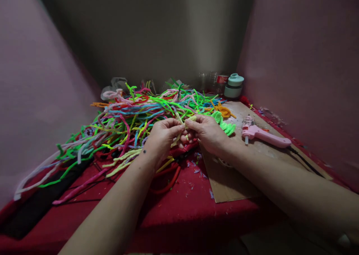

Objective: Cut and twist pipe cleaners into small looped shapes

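Note:
My left hand [162, 135] and my right hand [206, 131] meet over the middle of the table, fingers pinched together on a pale yellow pipe cleaner [183, 121] that bends between them. Behind and to the left spreads a big tangled heap of pipe cleaners [131, 116] in green, pink, blue, red and yellow. A curled bright green pipe cleaner piece [224, 124] lies just right of my right hand, and an orange one [223, 111] beyond it.
A pink glue gun [263, 135] with a black cord rests on a brown board [235, 180] at the right. The table has a red cloth [185, 206] with small scraps. A pale green round container [234, 86] and a bottle stand at the back. Pink walls close both sides.

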The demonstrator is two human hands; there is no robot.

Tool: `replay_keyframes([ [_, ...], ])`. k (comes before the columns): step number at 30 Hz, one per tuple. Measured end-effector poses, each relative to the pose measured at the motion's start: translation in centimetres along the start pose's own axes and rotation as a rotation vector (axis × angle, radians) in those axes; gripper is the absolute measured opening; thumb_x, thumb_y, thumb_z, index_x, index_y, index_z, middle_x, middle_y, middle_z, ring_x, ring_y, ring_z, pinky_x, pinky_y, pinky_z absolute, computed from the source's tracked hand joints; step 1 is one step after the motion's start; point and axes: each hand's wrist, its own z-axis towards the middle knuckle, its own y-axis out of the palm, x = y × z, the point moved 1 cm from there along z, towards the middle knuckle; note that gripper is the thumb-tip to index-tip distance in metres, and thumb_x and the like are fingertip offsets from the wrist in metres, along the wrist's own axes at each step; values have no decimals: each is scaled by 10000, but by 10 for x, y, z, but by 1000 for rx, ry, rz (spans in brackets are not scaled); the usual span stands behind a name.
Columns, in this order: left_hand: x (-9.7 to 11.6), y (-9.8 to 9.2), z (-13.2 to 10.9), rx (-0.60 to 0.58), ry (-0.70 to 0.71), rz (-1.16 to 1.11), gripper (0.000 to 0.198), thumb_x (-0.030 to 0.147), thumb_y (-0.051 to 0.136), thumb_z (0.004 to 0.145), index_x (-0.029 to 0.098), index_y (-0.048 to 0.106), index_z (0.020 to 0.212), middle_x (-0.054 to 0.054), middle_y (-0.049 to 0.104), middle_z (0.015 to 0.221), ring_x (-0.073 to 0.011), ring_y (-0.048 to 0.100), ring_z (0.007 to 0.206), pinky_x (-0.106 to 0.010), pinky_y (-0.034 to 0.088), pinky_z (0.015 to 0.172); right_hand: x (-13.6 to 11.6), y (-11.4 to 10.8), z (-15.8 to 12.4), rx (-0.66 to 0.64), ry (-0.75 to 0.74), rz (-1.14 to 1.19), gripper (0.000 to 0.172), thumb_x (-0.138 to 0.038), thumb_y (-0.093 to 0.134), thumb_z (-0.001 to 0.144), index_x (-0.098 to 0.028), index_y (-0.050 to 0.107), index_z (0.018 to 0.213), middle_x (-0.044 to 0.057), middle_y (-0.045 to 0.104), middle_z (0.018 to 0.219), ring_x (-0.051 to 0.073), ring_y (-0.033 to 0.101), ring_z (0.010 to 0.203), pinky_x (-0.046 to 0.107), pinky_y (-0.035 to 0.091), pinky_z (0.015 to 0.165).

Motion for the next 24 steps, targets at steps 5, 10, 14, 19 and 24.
replay_keyframes([
  [5,2,-2,1,-12,-10,-44,213,170,699,587,144,534,720,15,586,542,-106,557,427,-206,445,381,1,-2,2,-74,18,12,119,-214,590,684,-154,562,585,17,598,540,96,518,452,224,390,446],
  [10,3,-4,3,-11,32,-32,217,154,703,572,145,528,700,5,601,539,-113,562,433,-200,437,365,-2,-4,2,-75,34,-87,153,-195,561,691,-145,578,548,14,579,512,64,426,403,201,301,384],
  [14,3,-4,3,12,112,54,203,181,708,568,149,539,676,10,594,535,-113,549,426,-202,426,357,-4,-3,2,-38,56,-97,147,-192,581,670,-145,567,531,-2,539,482,61,393,383,207,288,365],
  [19,-1,-7,4,58,406,407,30,195,588,695,174,576,678,29,562,515,-93,508,426,-205,416,430,-2,-3,4,17,147,53,147,-153,586,635,-158,511,508,-20,477,460,70,407,382,211,297,349],
  [24,2,-11,2,-25,679,784,87,164,583,712,185,642,651,7,605,631,-87,516,593,-191,410,607,-1,-7,8,23,222,141,147,-110,558,614,-156,479,498,-34,436,454,54,362,371,198,267,337],
])
